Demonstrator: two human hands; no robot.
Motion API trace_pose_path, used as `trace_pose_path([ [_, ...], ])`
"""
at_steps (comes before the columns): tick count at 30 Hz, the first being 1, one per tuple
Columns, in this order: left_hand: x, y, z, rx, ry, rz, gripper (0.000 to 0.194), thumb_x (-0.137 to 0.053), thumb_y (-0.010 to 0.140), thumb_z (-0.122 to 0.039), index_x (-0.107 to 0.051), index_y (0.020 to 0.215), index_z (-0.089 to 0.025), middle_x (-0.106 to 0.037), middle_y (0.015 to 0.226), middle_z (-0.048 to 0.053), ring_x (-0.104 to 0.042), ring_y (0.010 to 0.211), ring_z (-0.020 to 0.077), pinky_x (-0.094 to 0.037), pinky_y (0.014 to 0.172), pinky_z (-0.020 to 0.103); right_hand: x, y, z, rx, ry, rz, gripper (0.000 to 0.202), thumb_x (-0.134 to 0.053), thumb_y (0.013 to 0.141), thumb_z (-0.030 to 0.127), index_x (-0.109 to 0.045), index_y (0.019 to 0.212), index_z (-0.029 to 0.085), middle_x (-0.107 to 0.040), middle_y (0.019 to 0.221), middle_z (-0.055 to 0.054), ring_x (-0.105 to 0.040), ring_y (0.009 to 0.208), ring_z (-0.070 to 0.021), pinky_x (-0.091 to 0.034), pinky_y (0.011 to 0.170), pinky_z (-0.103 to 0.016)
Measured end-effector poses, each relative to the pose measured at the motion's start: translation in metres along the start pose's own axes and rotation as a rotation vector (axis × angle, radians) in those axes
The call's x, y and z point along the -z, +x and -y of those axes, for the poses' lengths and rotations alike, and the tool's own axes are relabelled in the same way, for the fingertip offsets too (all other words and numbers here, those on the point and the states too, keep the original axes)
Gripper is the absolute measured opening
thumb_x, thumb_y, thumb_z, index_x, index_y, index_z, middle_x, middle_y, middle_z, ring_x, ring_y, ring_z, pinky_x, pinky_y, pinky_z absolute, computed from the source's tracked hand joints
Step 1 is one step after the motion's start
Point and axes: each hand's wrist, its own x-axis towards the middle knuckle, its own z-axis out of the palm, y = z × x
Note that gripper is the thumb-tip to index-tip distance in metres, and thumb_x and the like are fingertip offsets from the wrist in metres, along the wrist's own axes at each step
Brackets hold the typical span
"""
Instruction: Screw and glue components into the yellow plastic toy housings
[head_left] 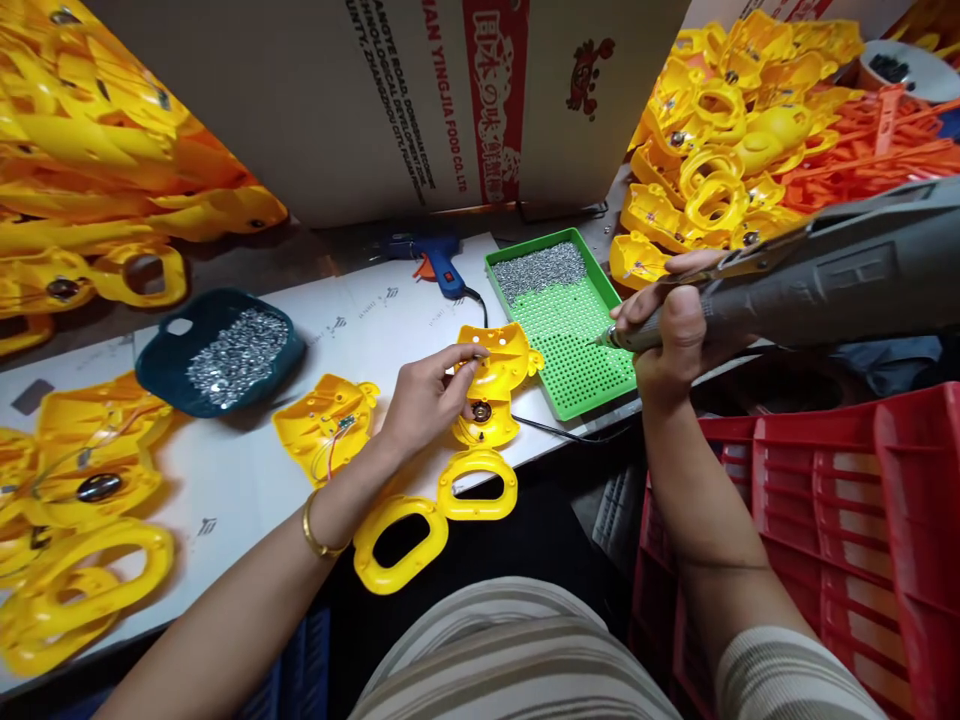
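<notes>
My left hand [435,393] is closed over a yellow plastic shell [499,360], thumb and index finger pinched near its upper part; what they hold is too small to make out. The shell has a round metal part low down and a looped handle over the table's front edge. My right hand [675,320] grips a grey electric screwdriver [817,275], its tip pointing left over the green perforated tray [577,375]. Small silver screws [541,270] fill the tray's far end. Left of my left hand lies another yellow shell [328,425] with wires and a small circuit board.
A dark bowl of small metal parts [240,360] and a blue glue gun [442,265] are on the table. Yellow shells are heaped at both sides, with orange parts [877,150] at right. A carton [420,110] stands behind; a red crate [832,510] is at lower right.
</notes>
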Motion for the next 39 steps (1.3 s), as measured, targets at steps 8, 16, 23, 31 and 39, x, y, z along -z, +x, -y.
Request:
trace_pose_path([
  [8,-0.002,0.008,0.003,-0.124,0.257,-0.014,0.032,-0.051,0.087,-0.019,-0.072,0.111,-0.018,-0.071,0.096,0.007,-0.067,0.081,0.0178,-0.052,0.073,0.028,-0.012,-0.003,0.012,0.033,0.121,0.064,0.026,-0.062,0.079,0.052,-0.053,0.082,0.027,-0.04,0.052,0.008,-0.046,0.041,-0.0105,-0.05,0.047,-0.029],
  [16,-0.004,0.003,0.0,-0.001,0.023,-0.045,0.024,-0.058,0.087,-0.028,-0.065,0.108,-0.019,-0.074,0.085,0.002,-0.061,0.048,0.0097,-0.049,0.054,0.022,-0.027,-0.009,0.025,-0.032,0.209,0.092,0.029,-0.065,0.077,0.052,-0.054,0.08,0.025,-0.044,0.049,0.009,-0.048,0.038,-0.0093,-0.051,0.045,-0.026],
  [23,-0.002,0.004,-0.008,0.203,-0.276,0.038,0.021,-0.061,0.082,-0.026,-0.072,0.098,-0.015,-0.074,0.091,0.005,-0.055,0.04,0.0055,-0.046,0.044,0.019,-0.032,-0.013,0.025,0.001,0.273,0.083,0.019,-0.064,0.078,0.043,-0.064,0.087,0.026,-0.048,0.049,0.008,-0.047,0.038,-0.0098,-0.049,0.044,-0.027],
  [31,-0.003,0.001,-0.004,-0.05,0.225,0.013,0.031,-0.051,0.089,-0.02,-0.069,0.114,-0.016,-0.073,0.096,0.006,-0.065,0.074,0.0146,-0.053,0.072,0.028,-0.037,-0.018,0.024,0.01,0.304,0.118,0.019,-0.064,0.079,0.041,-0.063,0.088,0.024,-0.048,0.05,0.008,-0.047,0.039,-0.0091,-0.048,0.044,-0.025],
  [39,-0.007,0.0,0.008,-0.244,0.563,-0.007,0.027,-0.052,0.088,-0.016,-0.069,0.109,-0.018,-0.067,0.087,0.005,-0.065,0.078,0.0166,-0.052,0.071,0.026,-0.041,-0.022,0.02,0.011,0.239,0.143,0.022,-0.063,0.079,0.048,-0.058,0.089,0.028,-0.044,0.049,0.009,-0.044,0.037,-0.0099,-0.047,0.043,-0.027],
])
